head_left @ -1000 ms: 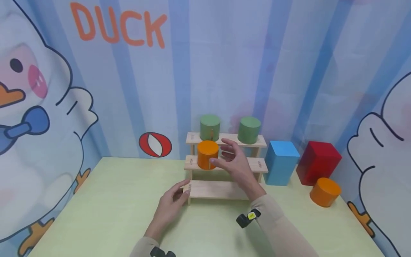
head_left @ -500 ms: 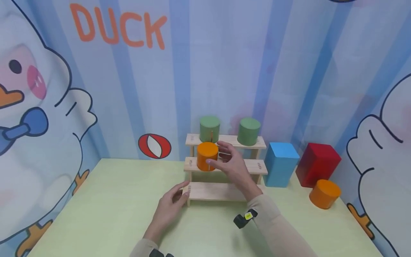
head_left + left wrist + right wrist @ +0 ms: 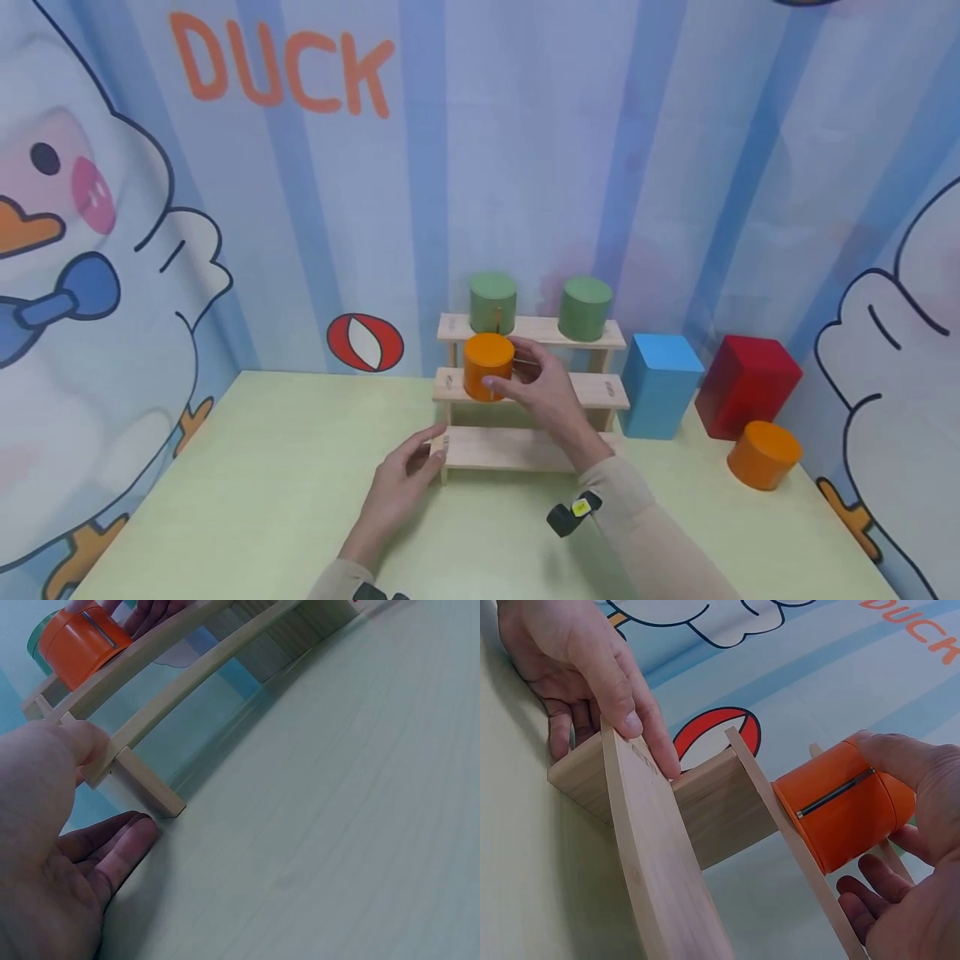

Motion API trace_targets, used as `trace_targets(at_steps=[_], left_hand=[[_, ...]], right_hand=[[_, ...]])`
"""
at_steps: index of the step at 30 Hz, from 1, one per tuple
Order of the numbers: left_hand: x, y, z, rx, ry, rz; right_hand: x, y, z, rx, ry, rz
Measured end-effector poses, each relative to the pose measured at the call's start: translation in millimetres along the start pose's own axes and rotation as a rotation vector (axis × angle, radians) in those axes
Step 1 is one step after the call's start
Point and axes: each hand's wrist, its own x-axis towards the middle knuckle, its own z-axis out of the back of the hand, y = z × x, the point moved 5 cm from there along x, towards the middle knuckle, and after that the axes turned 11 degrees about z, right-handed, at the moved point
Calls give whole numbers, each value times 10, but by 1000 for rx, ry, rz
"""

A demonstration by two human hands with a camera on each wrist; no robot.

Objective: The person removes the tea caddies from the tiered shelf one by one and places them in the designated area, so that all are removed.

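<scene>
An orange canister (image 3: 488,367) with a dark vertical seam stands upright on the middle step of a three-step wooden shelf (image 3: 517,448). My right hand (image 3: 546,390) holds this canister from the right, thumb at its front and fingers on the far side. In the right wrist view, the thumb presses the orange canister (image 3: 838,806) near its top. My left hand (image 3: 400,475) grips the left end of the lowest step, thumb on the board's front edge, index finger along the end. Its other fingers rest by the shelf leg (image 3: 150,782). Two green canisters (image 3: 492,304) stand on the top step.
Right of the shelf stand a tall blue box (image 3: 662,387) and a red box (image 3: 748,388). A second orange canister (image 3: 764,456) sits in front of the red box. Behind the pale tabletop (image 3: 270,467) hangs a printed duck curtain (image 3: 300,208).
My right hand has moved slightly left, its fingers closing in on the orange canister. My left hand stays at the lowest step. The view has shifted slightly.
</scene>
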Motion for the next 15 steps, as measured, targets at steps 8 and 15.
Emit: trace_targets(at_steps=[8,15], left_hand=[[-35,-10,0,-2,0,12],[-26,2,-10,6,-7,-2]], right_hand=[[-4,-12,-22,2,-9,-20],[30,1,-68,4,-2,-14]])
